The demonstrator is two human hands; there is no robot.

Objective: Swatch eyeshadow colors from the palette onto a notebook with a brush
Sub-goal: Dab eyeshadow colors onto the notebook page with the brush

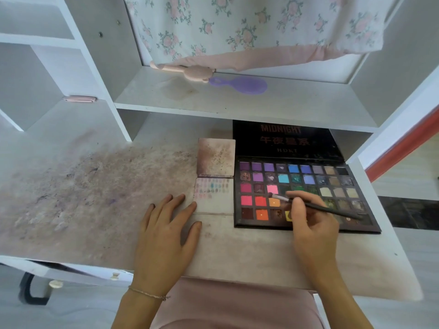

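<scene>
The palette [306,193] lies open on the surface [95,186], its pans purple, blue, pink, orange and brown. The right hand [311,224] pinches the brush [316,206], bristles at the orange pan. The left hand [166,229] rests flat, fingertips on the swatched notebook [215,198].

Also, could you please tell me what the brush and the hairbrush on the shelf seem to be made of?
The brush has a thin black handle, probably plastic or painted wood, with soft pale bristles; the right hand holds it. The hairbrush looks like matte lilac plastic, one even moulded colour.
</scene>
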